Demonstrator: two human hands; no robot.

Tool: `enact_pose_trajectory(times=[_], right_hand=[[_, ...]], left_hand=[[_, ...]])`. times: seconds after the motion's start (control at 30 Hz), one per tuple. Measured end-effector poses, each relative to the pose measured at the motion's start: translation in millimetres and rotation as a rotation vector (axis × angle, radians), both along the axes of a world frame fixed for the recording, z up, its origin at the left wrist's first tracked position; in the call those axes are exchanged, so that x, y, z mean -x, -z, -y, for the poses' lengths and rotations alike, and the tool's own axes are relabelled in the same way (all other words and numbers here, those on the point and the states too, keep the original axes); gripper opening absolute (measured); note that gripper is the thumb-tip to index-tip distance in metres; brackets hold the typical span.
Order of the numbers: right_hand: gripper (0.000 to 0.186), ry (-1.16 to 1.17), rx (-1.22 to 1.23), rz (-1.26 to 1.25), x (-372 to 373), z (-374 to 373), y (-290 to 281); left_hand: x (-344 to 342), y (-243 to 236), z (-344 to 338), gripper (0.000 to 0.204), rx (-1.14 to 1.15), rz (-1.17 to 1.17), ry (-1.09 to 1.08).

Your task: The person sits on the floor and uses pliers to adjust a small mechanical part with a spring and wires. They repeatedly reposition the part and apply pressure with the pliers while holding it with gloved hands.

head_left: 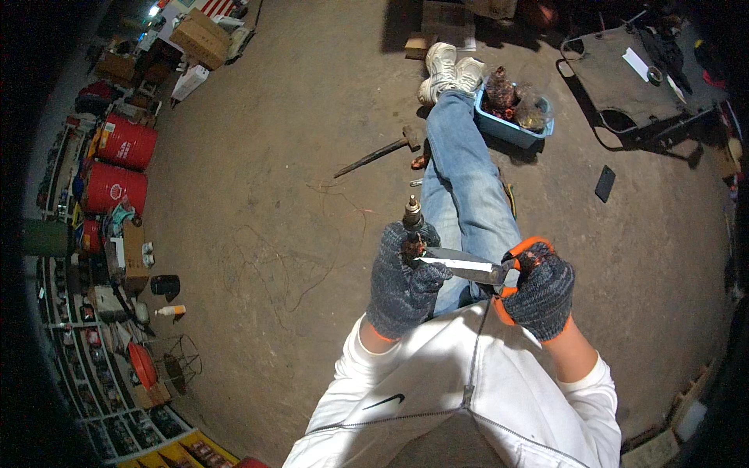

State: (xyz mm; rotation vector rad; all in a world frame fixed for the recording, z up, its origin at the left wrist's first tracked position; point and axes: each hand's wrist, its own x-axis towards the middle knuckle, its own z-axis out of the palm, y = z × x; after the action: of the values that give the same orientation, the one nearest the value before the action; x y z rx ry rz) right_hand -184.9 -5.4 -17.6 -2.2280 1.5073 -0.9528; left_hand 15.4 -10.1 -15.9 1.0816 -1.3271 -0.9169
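Observation:
Both my hands wear dark grey knit gloves with orange cuffs. My left hand (pixel 404 279) is wrapped round what looks like a small motor rotor (pixel 413 212). Its metal shaft points away from me, and a coppery part shows at the top of the fist. My right hand (pixel 544 295) grips scissors (pixel 473 269) by their orange handles, with the fingers through a loop. The blades point left, and their tips reach the coppery part at my left hand. Part of the rotor is hidden by the glove.
My outstretched legs lie on the concrete floor. Left of them are a hammer (pixel 382 151) and thin loose wires. A blue bin (pixel 511 132) with coppery scrap stands by my shoes. At right are a phone (pixel 605 184) and folding cot (pixel 624 78); red drums (pixel 117 187) and shelves line the left.

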Motion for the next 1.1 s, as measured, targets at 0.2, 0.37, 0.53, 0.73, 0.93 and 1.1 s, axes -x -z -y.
enact_pose_trajectory(times=[0.2,0.37,0.53,0.73,0.93,1.1], right_hand=[[0.025,0.021,0.017,-0.006,-1,1,3],[0.027,0.029,0.029,-0.006,1,0,8],[0.027,0.004,0.045,-0.021,2,0,14],[0.028,0.011,0.081,-0.018,0,1,17],[0.026,0.022,-0.065,0.063,-4,-2,13],[0.030,-0.003,-0.115,0.044,-3,-4,13]], left_hand=[[2,0,-2,0.047,-0.049,-0.097,0.017],[0,-1,-4,0.044,-0.089,-0.081,0.087],[2,-7,-8,0.041,-0.281,-0.229,0.070],[2,-10,-7,0.037,-0.306,-0.117,0.060],[14,3,3,0.044,-0.097,-0.342,0.049],[7,6,3,0.046,-0.158,-0.325,0.051]])
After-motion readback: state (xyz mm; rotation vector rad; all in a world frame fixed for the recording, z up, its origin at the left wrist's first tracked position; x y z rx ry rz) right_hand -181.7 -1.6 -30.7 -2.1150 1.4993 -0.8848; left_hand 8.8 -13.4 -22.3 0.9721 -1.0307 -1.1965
